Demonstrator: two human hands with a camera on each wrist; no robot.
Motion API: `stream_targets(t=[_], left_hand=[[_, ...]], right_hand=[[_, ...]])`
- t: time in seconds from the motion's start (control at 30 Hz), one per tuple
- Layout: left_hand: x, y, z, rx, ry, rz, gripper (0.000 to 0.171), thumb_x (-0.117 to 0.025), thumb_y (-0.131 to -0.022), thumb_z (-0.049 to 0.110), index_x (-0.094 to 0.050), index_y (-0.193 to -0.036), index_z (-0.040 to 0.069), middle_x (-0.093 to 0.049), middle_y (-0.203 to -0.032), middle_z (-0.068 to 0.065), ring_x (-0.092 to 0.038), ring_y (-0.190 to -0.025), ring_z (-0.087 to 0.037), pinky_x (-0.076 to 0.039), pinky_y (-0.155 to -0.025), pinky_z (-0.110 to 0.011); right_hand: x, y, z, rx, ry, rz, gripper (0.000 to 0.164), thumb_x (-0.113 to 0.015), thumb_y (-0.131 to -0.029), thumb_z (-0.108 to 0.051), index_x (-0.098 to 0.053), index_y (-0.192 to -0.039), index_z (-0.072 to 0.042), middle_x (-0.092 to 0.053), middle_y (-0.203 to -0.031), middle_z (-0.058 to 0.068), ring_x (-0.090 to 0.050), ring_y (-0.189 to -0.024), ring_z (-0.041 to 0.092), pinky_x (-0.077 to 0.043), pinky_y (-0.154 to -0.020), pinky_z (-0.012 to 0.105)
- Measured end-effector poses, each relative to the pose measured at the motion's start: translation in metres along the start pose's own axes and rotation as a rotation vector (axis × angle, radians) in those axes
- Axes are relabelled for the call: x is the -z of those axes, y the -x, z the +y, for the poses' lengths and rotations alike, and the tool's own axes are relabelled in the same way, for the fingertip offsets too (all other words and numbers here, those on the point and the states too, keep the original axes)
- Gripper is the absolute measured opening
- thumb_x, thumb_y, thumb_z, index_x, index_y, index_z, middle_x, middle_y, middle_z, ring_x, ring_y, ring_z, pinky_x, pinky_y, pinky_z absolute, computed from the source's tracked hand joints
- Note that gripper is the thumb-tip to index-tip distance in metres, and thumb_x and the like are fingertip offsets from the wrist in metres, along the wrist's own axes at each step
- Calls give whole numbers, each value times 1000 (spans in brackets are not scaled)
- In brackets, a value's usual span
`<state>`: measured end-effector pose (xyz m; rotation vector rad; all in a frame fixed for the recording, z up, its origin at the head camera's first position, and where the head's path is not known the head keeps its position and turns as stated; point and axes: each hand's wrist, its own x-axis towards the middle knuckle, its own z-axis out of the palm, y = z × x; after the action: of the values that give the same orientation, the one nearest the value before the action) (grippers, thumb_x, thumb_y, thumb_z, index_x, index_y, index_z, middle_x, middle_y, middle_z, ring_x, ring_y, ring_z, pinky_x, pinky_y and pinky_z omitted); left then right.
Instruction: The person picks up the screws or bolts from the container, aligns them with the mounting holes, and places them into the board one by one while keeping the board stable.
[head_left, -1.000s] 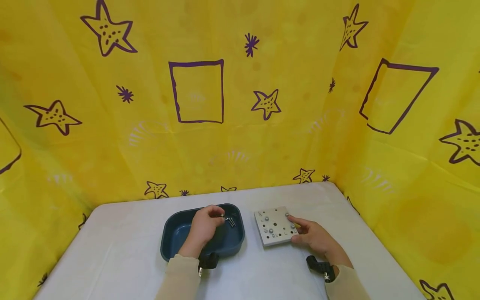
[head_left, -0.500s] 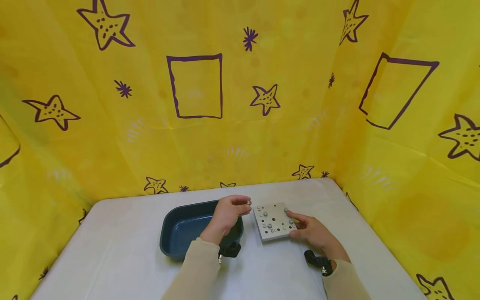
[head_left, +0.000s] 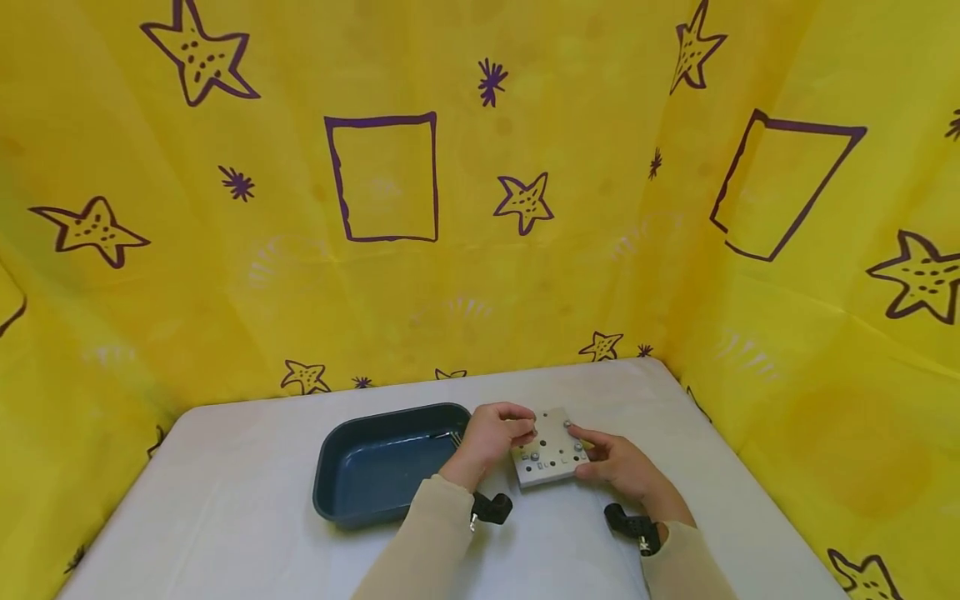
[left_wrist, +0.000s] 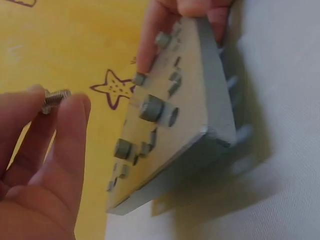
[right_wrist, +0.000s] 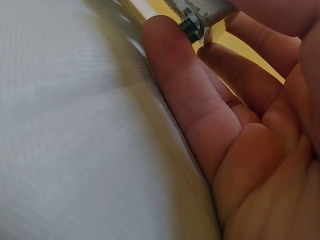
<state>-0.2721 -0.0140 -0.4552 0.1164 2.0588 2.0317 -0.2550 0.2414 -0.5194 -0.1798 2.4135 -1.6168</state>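
My left hand (head_left: 491,437) pinches a small silver bolt (left_wrist: 56,100) between thumb and fingers, over the left part of a metal plate (head_left: 555,468). In the left wrist view the bolt is apart from the plate's face. Several round-headed bolts (left_wrist: 151,108) stand up from the plate, among holes and small raised marks. At the plate's right edge, my right hand (head_left: 626,471) holds it with thumb and fingers. The right wrist view shows a threaded bolt end (right_wrist: 189,30) poking out beneath the plate, by a fingertip.
A dark blue tray (head_left: 375,483) stands left of the plate, with a few metal pieces (head_left: 456,438) at its right end, partly hidden by the left hand. White cloth (head_left: 240,492) covers the table. Yellow patterned curtains (head_left: 390,325) close off the back and sides.
My left hand has come out of the tray with the bolt and moved right, over the plate. My right hand keeps its hold on the plate.
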Motion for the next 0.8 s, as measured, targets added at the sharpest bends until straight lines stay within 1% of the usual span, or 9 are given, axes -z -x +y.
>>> stream_targets(t=[0.13, 0.2, 0.33, 0.4, 0.47, 0.57, 0.67, 0.73, 0.8], left_hand=[[-4, 0, -5, -5, -161, 46, 15, -70, -93, 9, -76, -105, 5, -70, -94, -1, -64, -82, -18, -54, -79, -32], [-7, -1, -4, -20, -230, 56, 13, -70, -93, 11, -77, -103, 8, -69, -92, 2, -62, -81, -18, -53, -76, -32], [-14, -7, -6, -58, -318, 61, 10, -71, -92, 10, -77, -99, 8, -66, -83, 2, -59, -73, -16, -49, -66, -28], [-16, -9, -7, -68, -345, 59, 8, -71, -92, 9, -77, -97, 7, -65, -79, 2, -57, -69, -16, -47, -61, -28], [-18, -10, -10, -62, -356, 58, 6, -71, -91, 7, -76, -95, 8, -64, -78, 2, -57, -68, -16, -46, -59, -28], [-19, -9, -13, -50, -354, 54, 6, -71, -91, 5, -75, -95, 7, -64, -78, 1, -57, -67, -17, -46, -58, -28], [-19, -10, -15, -52, -357, 53, 6, -71, -91, 5, -75, -95, 8, -65, -79, 2, -57, -67, -17, -47, -59, -28], [-20, -11, -15, -78, -384, 54, 6, -71, -91, 5, -75, -95, 7, -65, -78, 2, -58, -66, -16, -48, -59, -28], [-20, -12, -15, -116, -437, 56, 6, -71, -90, 6, -76, -94, 8, -64, -78, 4, -57, -67, -14, -48, -61, -29]], right_hand=[[-2, 1, 3, 6, -20, -16, 76, -86, -76, -30, -55, -145, -22, -65, -121, 9, -62, -99, 24, -47, -88, 37], [-2, 0, 3, 11, 0, -6, 75, -86, -76, -32, -56, -144, -23, -64, -124, 8, -62, -99, 23, -46, -89, 37], [0, -1, 2, 6, 33, 22, 74, -87, -75, -34, -58, -143, -27, -64, -123, 6, -61, -99, 22, -45, -90, 38], [1, 0, 1, 11, 37, 25, 73, -86, -75, -34, -58, -143, -27, -65, -121, 6, -61, -99, 22, -45, -89, 36], [1, 1, 1, 23, 10, 3, 74, -86, -77, -31, -56, -144, -23, -66, -120, 8, -62, -100, 23, -46, -88, 35], [1, 2, 2, 39, -35, -37, 76, -85, -79, -28, -53, -147, -19, -65, -121, 12, -62, -101, 25, -48, -86, 33], [1, 3, 2, 51, -66, -58, 77, -84, -80, -26, -51, -148, -16, -66, -120, 14, -63, -101, 26, -49, -86, 33], [0, 4, 1, 56, -69, -58, 77, -84, -80, -26, -50, -148, -16, -66, -120, 14, -63, -101, 26, -49, -86, 33], [0, 4, 0, 61, -64, -52, 77, -84, -80, -28, -51, -148, -16, -66, -119, 14, -63, -101, 26, -48, -86, 34]])
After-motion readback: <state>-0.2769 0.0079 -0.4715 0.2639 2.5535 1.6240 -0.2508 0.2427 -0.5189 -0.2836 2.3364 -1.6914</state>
